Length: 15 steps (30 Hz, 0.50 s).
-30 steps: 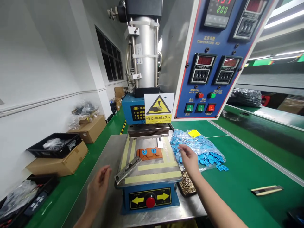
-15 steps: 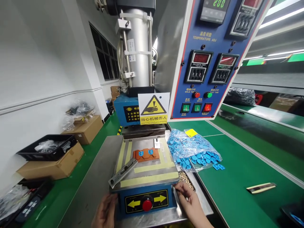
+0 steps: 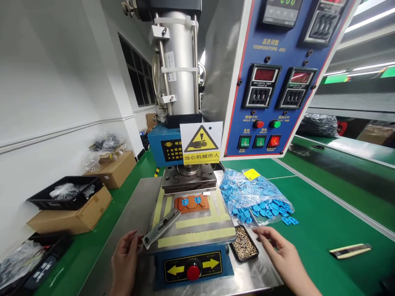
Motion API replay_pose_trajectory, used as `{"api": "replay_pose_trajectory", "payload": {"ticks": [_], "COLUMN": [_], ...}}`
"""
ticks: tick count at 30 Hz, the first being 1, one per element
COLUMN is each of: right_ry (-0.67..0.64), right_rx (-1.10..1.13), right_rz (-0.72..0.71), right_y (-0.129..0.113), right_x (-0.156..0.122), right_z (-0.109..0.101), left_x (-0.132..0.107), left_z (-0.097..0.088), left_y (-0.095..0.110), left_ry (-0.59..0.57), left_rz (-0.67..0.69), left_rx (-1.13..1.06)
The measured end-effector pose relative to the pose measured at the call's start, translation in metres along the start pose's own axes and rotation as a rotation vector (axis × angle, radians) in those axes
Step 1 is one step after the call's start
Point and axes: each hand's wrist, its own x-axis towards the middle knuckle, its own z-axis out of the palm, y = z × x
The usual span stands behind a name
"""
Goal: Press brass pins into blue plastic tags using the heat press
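My left hand [image 3: 125, 259] hangs beside the left end of the press base, its fingers loosely bent and nothing visible in them. Close to its fingertips lies a flat metal bar [image 3: 161, 229], slanting across the press plate's left corner. My right hand [image 3: 279, 248] is just right of a small black tray of brass-coloured metal inserts [image 3: 243, 243], fingers loosely stretched and holding nothing. On the taped plate [image 3: 197, 237], an orange-brown fixture [image 3: 191, 206] carries two small blue plastic parts [image 3: 185, 202]. The press head [image 3: 189, 179] hangs low just behind the fixture.
A blue start box [image 3: 194, 269] with a red button fronts the press. Right of the plate lies a clear bag of blue parts [image 3: 256, 195], with a cutter knife [image 3: 350, 250] farther right. The control panel [image 3: 265, 82] overhangs the right side. Cartons [image 3: 70, 209] stand left.
Both hands have moved outward, away from the sides of the start box. The press head has come down behind the fixture. The tray of inserts is now uncovered.
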Motion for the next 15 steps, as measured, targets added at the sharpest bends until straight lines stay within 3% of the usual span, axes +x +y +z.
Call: {"api": "replay_pose_trajectory", "payload": {"ticks": [3,6,11,15], "right_ry": [0.149,0.286,0.401,0.373], "right_rx": [-0.062,0.035,0.481,0.579], "right_rz": [0.076,0.216,0.406,0.453], "right_y": [0.026,0.053,0.074,0.078], "right_x": [-0.002,-0.011,-0.011,-0.002], "right_z": [-0.037,-0.062,-0.068,-0.067], "left_x": [0.012,0.021,0.026,0.027], "left_z": [0.002,0.004,0.007,0.008], "left_y": [0.002,-0.004,-0.014,-0.015], "left_ry": [0.026,0.09,0.129,0.127], "left_rz": [-0.004,0.001,-0.03,-0.075], "left_rx": [-0.059,-0.058,-0.034,-0.007]}}
